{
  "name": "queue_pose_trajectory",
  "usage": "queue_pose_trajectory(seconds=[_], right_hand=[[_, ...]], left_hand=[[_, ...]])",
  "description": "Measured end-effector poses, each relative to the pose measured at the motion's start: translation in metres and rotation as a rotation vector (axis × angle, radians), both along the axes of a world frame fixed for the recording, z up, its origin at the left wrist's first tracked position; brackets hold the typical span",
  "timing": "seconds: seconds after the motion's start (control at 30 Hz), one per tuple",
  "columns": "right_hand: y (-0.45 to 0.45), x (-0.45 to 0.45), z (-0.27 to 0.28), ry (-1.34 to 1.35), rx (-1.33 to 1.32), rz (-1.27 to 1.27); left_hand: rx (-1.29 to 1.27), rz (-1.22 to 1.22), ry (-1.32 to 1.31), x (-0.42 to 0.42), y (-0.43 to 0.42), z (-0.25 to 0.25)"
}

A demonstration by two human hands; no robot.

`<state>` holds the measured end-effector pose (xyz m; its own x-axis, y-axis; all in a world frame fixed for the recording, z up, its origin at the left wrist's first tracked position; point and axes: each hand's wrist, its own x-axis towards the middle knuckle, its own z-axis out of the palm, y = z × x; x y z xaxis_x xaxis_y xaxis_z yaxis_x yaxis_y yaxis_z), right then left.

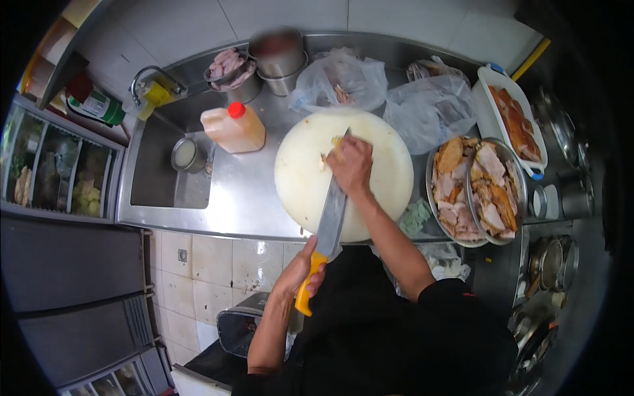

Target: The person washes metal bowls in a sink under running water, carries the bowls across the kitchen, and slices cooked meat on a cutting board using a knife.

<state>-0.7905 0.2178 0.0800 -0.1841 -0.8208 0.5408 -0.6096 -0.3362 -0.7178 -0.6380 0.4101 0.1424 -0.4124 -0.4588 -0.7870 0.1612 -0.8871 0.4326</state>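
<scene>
Stiff-looking knife (330, 226) is grasped in left hand (300, 269) by its yellow handle (304, 301), the safest hold; right hand (353, 165) is curled over the far blade (336, 198), grip unclear.

Worktop (244, 198): leaving passage left of the right hand (352, 165).
Jug (238, 134): obstructing the far left.
Plastic bags (429, 112): crowding beyond this hand.
Meat bowls (525, 193): blocking its right.

Left hand (304, 269) grips tightly below centre; right hand (352, 165), fingers curled downward, reaches just above centre.
</scene>
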Motion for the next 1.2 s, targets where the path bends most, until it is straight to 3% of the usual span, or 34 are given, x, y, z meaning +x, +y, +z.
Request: queue_pose_trajectory(seconds=[0.17,0.27,0.4,0.47,0.5,0.6,0.67,0.8,0.97,1.13,1.2], right_hand=[[-0.148,-0.024,0.057,-0.001,-0.205,-0.008],[-0.235,-0.038,0.039,-0.172,-0.025,0.099],[-0.273,-0.037,-0.020,0.126,0.594,0.035],[-0.258,-0.037,-0.035,0.360,0.859,0.116],[-0.256,-0.037,-0.040,0.461,0.805,0.175],[-0.247,-0.033,-0.028,0.339,0.733,0.211],[-0.248,-0.023,-0.056,0.182,0.270,0.131],[-0.177,-0.042,0.029,-0.123,0.089,0.149],[-0.061,-0.111,0.104,-0.288,-0.073,0.110],[0.033,-0.261,0.156,0.352,0.069,-0.180],[0.069,-0.316,0.173,0.474,0.219,-0.346]], left_hand=[[-0.080,0.060,0.036,-0.031,-0.134,0.038],[-0.082,0.092,0.040,-0.034,-0.195,0.038],[0.013,0.215,-0.032,-0.018,-0.217,0.019],[0.048,0.264,-0.084,-0.005,-0.207,0.015],[0.063,0.273,-0.104,0.000,-0.203,0.016],[0.073,0.289,-0.224,-0.003,-0.182,0.028],[0.026,0.260,-0.324,-0.007,-0.162,0.036],[-0.156,0.169,-0.578,-0.010,-0.111,0.036],[-0.216,-0.014,-0.747,0.001,-0.059,0.034],[-0.308,-0.043,-0.788,0.029,-0.017,0.022],[-0.330,-0.021,-0.788,0.037,-0.002,0.019]])
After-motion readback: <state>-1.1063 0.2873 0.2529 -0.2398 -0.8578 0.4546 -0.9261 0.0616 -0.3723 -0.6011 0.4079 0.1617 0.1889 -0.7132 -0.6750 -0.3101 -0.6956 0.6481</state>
